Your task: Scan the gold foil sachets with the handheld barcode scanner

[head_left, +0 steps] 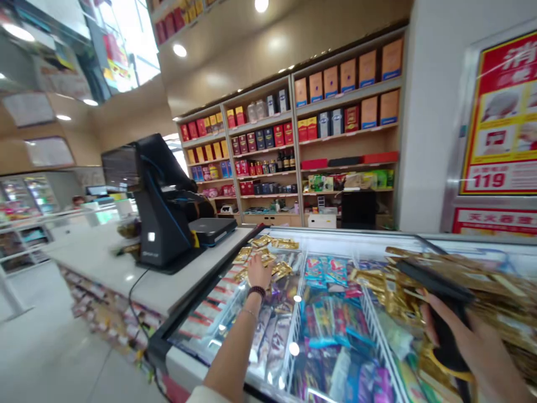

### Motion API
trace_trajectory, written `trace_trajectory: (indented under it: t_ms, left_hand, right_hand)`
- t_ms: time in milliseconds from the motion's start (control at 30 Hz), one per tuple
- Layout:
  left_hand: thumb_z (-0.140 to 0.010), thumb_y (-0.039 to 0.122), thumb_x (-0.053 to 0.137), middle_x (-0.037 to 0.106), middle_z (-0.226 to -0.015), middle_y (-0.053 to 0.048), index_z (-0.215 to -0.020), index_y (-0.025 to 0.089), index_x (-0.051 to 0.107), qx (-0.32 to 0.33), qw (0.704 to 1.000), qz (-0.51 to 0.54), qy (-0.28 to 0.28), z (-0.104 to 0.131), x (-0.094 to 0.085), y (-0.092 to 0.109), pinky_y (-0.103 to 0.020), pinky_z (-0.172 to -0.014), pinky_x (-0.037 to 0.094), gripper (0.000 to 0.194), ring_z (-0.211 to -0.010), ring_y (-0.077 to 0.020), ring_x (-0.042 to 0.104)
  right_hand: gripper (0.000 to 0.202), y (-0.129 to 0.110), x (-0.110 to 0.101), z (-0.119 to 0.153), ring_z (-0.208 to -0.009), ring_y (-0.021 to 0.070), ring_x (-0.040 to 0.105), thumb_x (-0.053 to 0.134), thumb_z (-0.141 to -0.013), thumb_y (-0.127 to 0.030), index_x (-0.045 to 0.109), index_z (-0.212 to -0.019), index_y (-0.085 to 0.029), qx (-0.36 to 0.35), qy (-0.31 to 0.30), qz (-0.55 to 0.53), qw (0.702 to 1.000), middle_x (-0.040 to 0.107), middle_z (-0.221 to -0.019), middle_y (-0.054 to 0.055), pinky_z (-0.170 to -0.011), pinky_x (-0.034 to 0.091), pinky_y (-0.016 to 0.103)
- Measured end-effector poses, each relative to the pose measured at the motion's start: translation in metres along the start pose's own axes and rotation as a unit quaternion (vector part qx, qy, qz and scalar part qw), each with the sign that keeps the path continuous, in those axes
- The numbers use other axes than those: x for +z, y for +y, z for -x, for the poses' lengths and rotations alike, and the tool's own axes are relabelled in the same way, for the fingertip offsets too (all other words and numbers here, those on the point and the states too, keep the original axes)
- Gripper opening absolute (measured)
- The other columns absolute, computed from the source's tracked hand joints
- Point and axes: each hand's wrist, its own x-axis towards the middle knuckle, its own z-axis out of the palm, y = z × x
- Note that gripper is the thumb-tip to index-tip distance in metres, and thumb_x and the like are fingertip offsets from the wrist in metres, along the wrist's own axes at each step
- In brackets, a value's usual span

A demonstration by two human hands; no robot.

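Observation:
My left hand [259,272] reaches forward over gold foil packets [282,270] strewn on the glass top of a chest freezer [218,341]. Its fingers are bunched down on a gold packet; their tips are partly hidden. Beaded bands circle that wrist. On the right, my right hand [472,330] is closed around the handle of a black handheld barcode scanner [436,281], its head pointing left and away from me. Beneath and beyond the scanner lies a large heap of gold foil packets [499,280], blurred at the right edge.
Colourful wrapped ice creams [331,319] fill wire baskets under the glass. To the left, a white counter [104,268] carries a black checkout terminal [159,224], its cable hanging down. Shelves of boxes [264,140] line the back wall. A red-and-yellow poster [503,117] hangs at right.

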Motion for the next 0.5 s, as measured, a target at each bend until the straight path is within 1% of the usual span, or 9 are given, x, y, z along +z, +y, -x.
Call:
trace_trajectory:
  t_ms: [33,100,200,267,333,367,433,500]
  left_hand:
    - [-0.096,0.026,0.065,0.065,-0.147,-0.022,-0.138,0.012,0.064,-0.018,1.0,-0.023,-0.002,-0.002,-0.006,-0.013,-0.046,-0.123,0.038,0.045,-0.145,-0.0344,0.054]
    - [-0.098,0.031,0.063,0.06,-0.155,-0.022,-0.144,0.014,0.062,-0.04,0.998,-0.05,-0.026,-0.001,-0.013,-0.032,-0.046,-0.125,0.036,0.049,-0.15,-0.034,0.05]
    - [-0.104,0.033,0.055,0.056,-0.162,-0.014,-0.145,0.024,0.064,-0.031,0.994,-0.058,-0.083,0.01,-0.012,-0.045,-0.054,-0.128,0.03,0.043,-0.154,-0.0336,0.045]
    - [-0.106,0.035,0.052,0.058,-0.162,-0.008,-0.138,0.03,0.07,-0.016,0.994,-0.045,-0.1,0.02,-0.007,-0.045,-0.061,-0.13,0.023,0.037,-0.156,-0.034,0.043]
    - [-0.106,0.037,0.055,0.062,-0.158,-0.006,-0.124,0.031,0.077,0.002,0.995,-0.021,-0.094,0.029,-0.002,-0.039,-0.063,-0.13,0.022,0.03,-0.155,-0.0344,0.043]
    - [-0.104,0.037,0.059,0.066,-0.153,-0.006,-0.117,0.03,0.079,0.016,0.996,-0.005,-0.091,0.033,0.001,-0.034,-0.062,-0.129,0.024,0.025,-0.153,-0.0343,0.046]
    - [-0.097,0.033,0.069,0.075,-0.138,-0.008,-0.105,0.027,0.079,0.051,0.994,0.028,-0.096,0.04,0.005,-0.024,-0.054,-0.126,0.034,0.014,-0.142,-0.0325,0.056]
    - [-0.091,0.027,0.077,0.079,-0.123,-0.009,-0.101,0.024,0.078,0.071,0.99,0.052,-0.109,0.044,0.009,-0.013,-0.046,-0.117,0.043,0.01,-0.128,-0.0304,0.065]
  right_hand:
    - [0.058,0.0,0.016,0.001,-0.04,0.0157,0.051,0.078,-0.065,-0.081,0.064,-0.07,-0.025,0.015,-0.021,-0.017,1.0,0.063,-0.052,0.002,-0.036,0.042,0.029]
    - [0.056,0.003,0.045,0.003,-0.04,0.0149,0.051,0.078,-0.069,-0.078,0.063,-0.068,-0.024,0.032,-0.063,-0.041,0.997,0.06,-0.05,0.001,-0.039,0.043,0.029]
    - [0.055,0.012,0.08,0.008,-0.041,0.0155,0.052,0.077,-0.074,-0.077,0.064,-0.067,-0.024,0.022,-0.125,-0.059,0.99,0.059,-0.048,0.001,-0.042,0.044,0.029]
    - [0.055,0.02,0.095,0.013,-0.04,0.015,0.051,0.076,-0.076,-0.076,0.064,-0.066,-0.024,0.012,-0.163,-0.063,0.985,0.06,-0.048,0.001,-0.042,0.043,0.03]
    - [0.054,0.028,0.102,0.017,-0.039,0.0147,0.051,0.077,-0.077,-0.074,0.063,-0.065,-0.024,-0.001,-0.191,-0.048,0.98,0.059,-0.047,0.0,-0.042,0.042,0.029]
    - [0.053,0.031,0.104,0.019,-0.039,0.0146,0.05,0.076,-0.078,-0.073,0.063,-0.065,-0.024,-0.009,-0.199,-0.038,0.979,0.058,-0.046,0.0,-0.042,0.042,0.029]
    - [0.053,0.034,0.104,0.023,-0.039,0.0146,0.051,0.076,-0.079,-0.073,0.065,-0.066,-0.023,-0.02,-0.206,-0.021,0.978,0.058,-0.045,0.0,-0.043,0.041,0.029]
    - [0.053,0.034,0.103,0.026,-0.039,0.0142,0.05,0.077,-0.077,-0.074,0.067,-0.071,-0.022,-0.018,-0.201,-0.028,0.979,0.06,-0.048,0.0,-0.042,0.04,0.029]
